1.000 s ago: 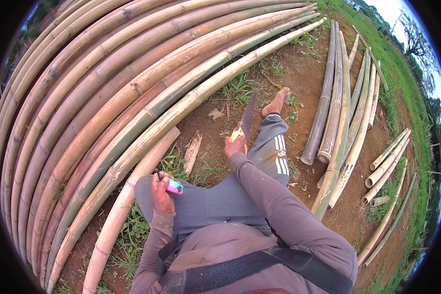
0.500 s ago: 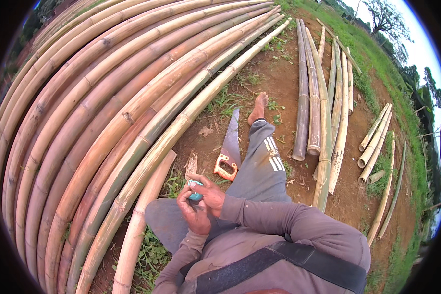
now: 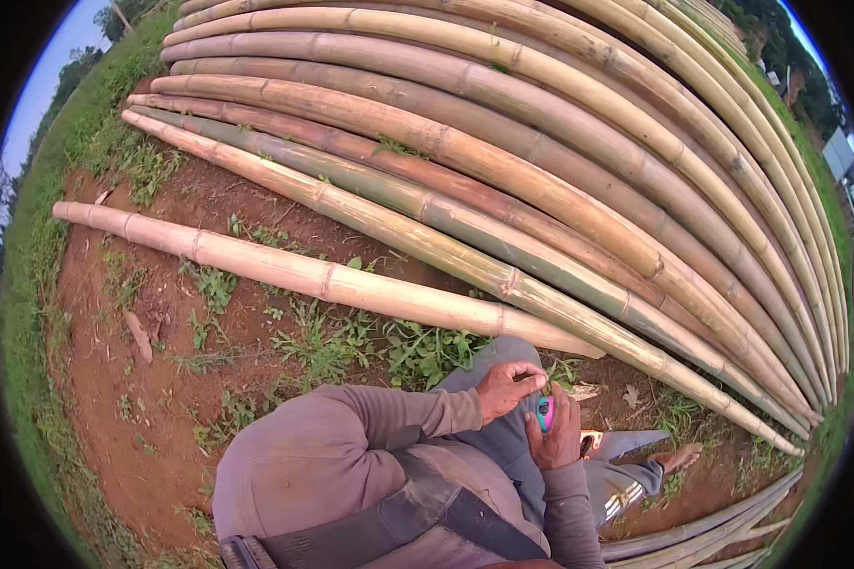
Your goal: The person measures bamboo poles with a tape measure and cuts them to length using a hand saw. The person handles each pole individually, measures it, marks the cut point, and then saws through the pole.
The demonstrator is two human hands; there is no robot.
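My right hand (image 3: 558, 431) is closed around a small rounded turquoise and pink case (image 3: 546, 413) with a dark spot in its middle; its kind cannot be told. Just left of it, my left hand (image 3: 510, 390) pinches thumb and fingers together close to the top of the case. Whatever sits in that pinch is too small to make out. Both hands are above my bent leg (image 3: 484, 364) in grey trousers. Beyond the right hand lies a handsaw (image 3: 626, 443) on the ground, its orange handle partly hidden by that hand.
Many long bamboo poles (image 3: 427, 142) lie side by side across the far side. One pale pole (image 3: 266, 272) rests nearer, to the left. More poles (image 3: 702, 526) are at the lower right. My bare foot (image 3: 678, 457) is past the saw; weeds (image 3: 332, 332) grow from reddish soil.
My view has swung left, bringing the pale pole's whole length into sight. The left hand has come away from the turquoise case and now pinches beside it, while the right keeps hold.
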